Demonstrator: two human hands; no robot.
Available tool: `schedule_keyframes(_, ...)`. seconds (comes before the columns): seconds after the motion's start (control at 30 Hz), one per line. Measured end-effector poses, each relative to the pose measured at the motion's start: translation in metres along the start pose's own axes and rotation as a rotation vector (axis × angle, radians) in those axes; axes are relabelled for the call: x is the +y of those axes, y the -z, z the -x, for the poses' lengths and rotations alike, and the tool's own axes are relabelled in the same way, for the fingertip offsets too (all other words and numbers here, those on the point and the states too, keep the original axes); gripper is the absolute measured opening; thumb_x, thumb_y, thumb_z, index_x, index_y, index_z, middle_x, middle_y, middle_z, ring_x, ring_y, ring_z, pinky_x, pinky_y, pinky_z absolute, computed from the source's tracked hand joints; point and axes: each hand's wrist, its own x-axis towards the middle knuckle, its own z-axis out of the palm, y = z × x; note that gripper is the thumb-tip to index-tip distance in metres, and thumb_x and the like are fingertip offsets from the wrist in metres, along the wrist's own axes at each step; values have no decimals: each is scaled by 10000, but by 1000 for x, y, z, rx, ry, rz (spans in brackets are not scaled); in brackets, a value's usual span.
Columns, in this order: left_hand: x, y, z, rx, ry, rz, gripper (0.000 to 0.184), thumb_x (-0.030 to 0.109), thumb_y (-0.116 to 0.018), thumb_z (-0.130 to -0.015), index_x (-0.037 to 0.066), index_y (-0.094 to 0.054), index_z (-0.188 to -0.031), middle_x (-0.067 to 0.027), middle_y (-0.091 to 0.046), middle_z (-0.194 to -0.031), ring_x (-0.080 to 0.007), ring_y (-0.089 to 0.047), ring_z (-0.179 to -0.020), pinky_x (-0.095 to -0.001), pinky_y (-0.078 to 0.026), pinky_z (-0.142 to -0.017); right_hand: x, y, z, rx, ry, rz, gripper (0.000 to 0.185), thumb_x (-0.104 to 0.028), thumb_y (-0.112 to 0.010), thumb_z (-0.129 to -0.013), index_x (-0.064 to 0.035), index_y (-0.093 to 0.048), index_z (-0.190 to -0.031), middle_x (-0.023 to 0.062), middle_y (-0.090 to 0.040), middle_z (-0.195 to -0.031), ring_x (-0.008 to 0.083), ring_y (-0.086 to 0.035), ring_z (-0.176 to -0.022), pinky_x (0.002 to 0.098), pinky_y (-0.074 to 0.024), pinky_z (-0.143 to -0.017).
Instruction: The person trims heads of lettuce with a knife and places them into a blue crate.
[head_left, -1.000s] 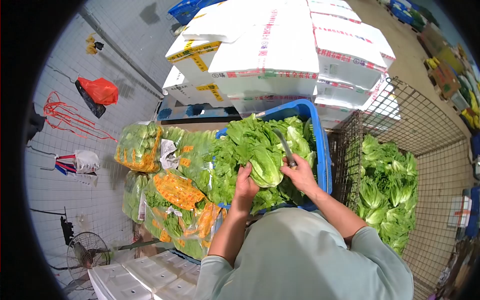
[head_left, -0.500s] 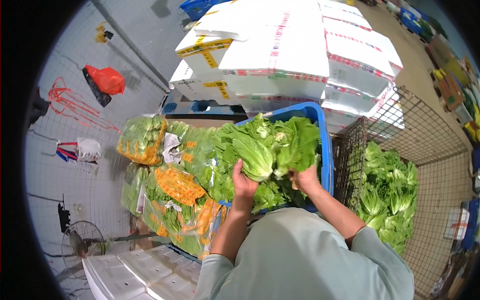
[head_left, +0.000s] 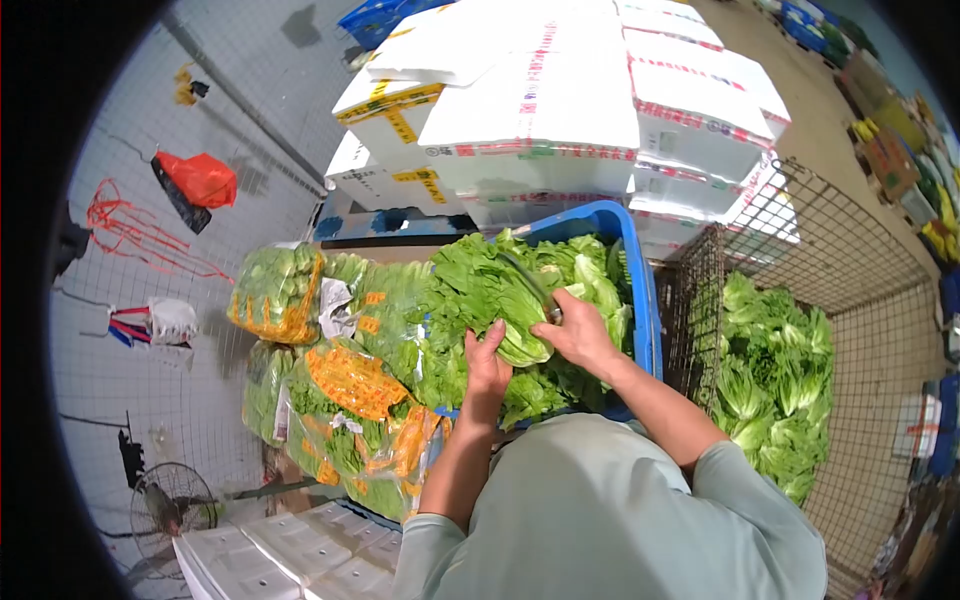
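Note:
My left hand (head_left: 487, 362) is closed around the lower side of a head of leafy lettuce (head_left: 518, 318), its base turned toward my right hand. My right hand (head_left: 580, 328) is closed on what looks like a knife (head_left: 532, 277), its narrow dark blade lying across the lettuce and its handle mostly hidden by my fingers. My right thumb is close to the cut base of the head. Both hands are above a blue crate (head_left: 648, 300) filled with more lettuce and loose leaves.
Bagged greens (head_left: 275, 295) lie at the left, some in orange-printed plastic. A wire cage (head_left: 850, 390) at the right holds lettuce heads (head_left: 770, 385). White foam boxes (head_left: 530, 110) are stacked beyond the crate. More white boxes (head_left: 260, 555) and a fan (head_left: 172, 505) are at lower left.
My right hand has moved up and left to the lettuce head, bringing the blade into view over it. Leaves held up on the right have dropped away. My left hand still holds the head.

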Motion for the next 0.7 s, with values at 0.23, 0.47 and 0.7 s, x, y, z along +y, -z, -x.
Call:
schedule_keyframes(0.23,-11,-4,5,51,23,-127,448,-18,-639,-835,-29,-489,-1257,-117,-591,-1192,-233,-580,-1072,-371,-460,-945,21,-12,2,30,90,200,229,-154,-632,-745,2,-488,-832,231,-571,-677,444,-573,-654,500,-440,-580)
schedule_keyframes(0.47,-23,21,-7,157,95,148,464,140,-596,-917,28,-408,-1326,-122,-550,-1258,-274,-535,-1157,-454,-435,-1002,15,-2,4,230,8,-181,152,-80,-607,-766,7,-531,-866,78,-537,-612,151,-525,-497,324,-420,-470)
schedule_keyframes(0.7,12,45,-20,178,66,269,490,168,-589,-919,68,-387,-1353,-95,-523,-1300,-276,-529,-1170,-469,-423,-1017,42,54,1,175,-33,335,309,-174,-693,-697,26,-574,-901,191,-580,-783,343,-572,-686,409,-462,-642)
